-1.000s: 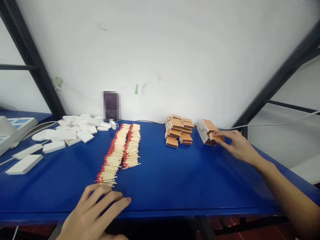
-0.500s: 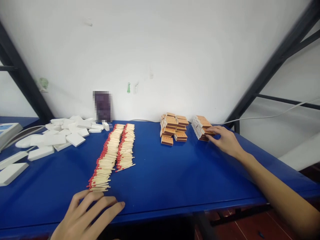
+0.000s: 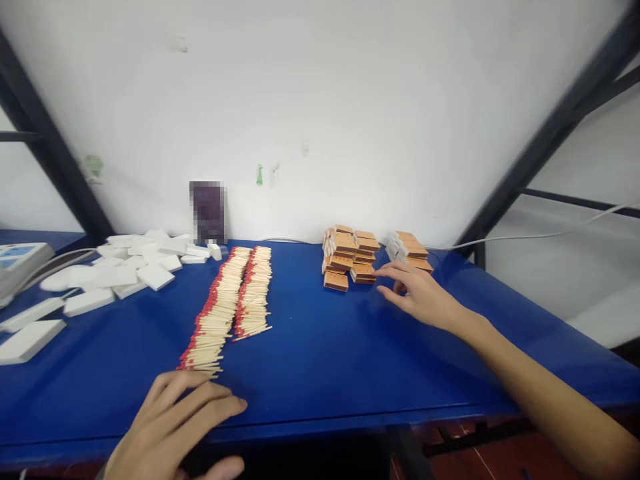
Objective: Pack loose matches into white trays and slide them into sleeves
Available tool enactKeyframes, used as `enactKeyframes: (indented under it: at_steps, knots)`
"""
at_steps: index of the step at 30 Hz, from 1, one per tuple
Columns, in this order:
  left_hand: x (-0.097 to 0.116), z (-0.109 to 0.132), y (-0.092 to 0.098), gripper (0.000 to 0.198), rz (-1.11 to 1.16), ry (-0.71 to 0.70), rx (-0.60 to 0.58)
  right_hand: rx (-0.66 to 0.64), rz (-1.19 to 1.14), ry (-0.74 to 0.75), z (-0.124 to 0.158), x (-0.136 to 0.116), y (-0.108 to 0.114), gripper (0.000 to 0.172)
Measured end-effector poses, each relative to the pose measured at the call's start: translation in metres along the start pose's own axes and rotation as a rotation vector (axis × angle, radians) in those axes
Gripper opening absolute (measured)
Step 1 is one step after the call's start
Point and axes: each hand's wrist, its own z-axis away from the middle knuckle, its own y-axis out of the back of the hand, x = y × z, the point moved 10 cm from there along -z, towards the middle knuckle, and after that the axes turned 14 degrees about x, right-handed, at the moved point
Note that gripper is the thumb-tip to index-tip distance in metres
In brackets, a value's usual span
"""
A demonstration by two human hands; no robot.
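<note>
My right hand (image 3: 417, 293) hovers with thumb and fingers apart beside a pile of orange matchboxes (image 3: 343, 263), its fingertips close to the lower right boxes; nothing shows in its grasp. Behind that hand stands a second stack of matchboxes (image 3: 411, 245), partly hidden by the fingers. My left hand (image 3: 180, 420) rests at the table's front edge, fingers stretched out. Its knuckles cover the near end of a long row of red-headed matches (image 3: 215, 327). Alongside runs a shorter row of matches (image 3: 254, 293).
White blocks (image 3: 145, 257) lie heaped at the left of the blue table (image 3: 310, 360). A dark pixelated panel (image 3: 209, 212) leans on the wall. A white device (image 3: 25, 263) with a cable sits at far left. Dark metal braces (image 3: 540, 140) rise at both sides.
My right hand has moved left, away from the right stack of matchboxes to the edge of the other pile. My left hand has stayed almost in place, its thumb now showing.
</note>
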Motion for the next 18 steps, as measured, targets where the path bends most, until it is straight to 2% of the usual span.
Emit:
enactKeyframes:
  at_steps: [3,5,7,9,13,16,18]
  knots:
    - [-0.032,-0.009,0.019,0.022,0.122,0.262,0.006,0.026,0.036,0.044,-0.006,-0.001,-0.015,0.033]
    - [-0.062,-0.015,0.045,0.016,-0.026,0.346,0.106,0.029,0.058,0.111,-0.007,0.005,-0.028,0.033]
    - [-0.086,-0.021,0.065,0.018,-0.245,0.308,0.152,-0.002,0.066,0.137,-0.005,0.015,-0.044,0.032]
    - [-0.113,-0.026,0.067,0.027,-0.456,0.254,0.06,0.021,0.097,0.121,-0.003,0.025,-0.05,0.032]
    - [-0.163,-0.036,0.048,0.038,-0.735,0.152,-0.158,0.094,0.145,0.139,0.001,0.016,-0.038,0.032]
    - [-0.185,-0.041,0.015,0.055,-0.727,-0.012,-0.38,0.141,0.126,0.127,0.013,-0.002,-0.02,0.03]
    - [-0.197,-0.039,-0.002,0.069,-0.684,-0.093,-0.499,0.086,0.08,0.111,0.026,-0.014,-0.018,0.029]
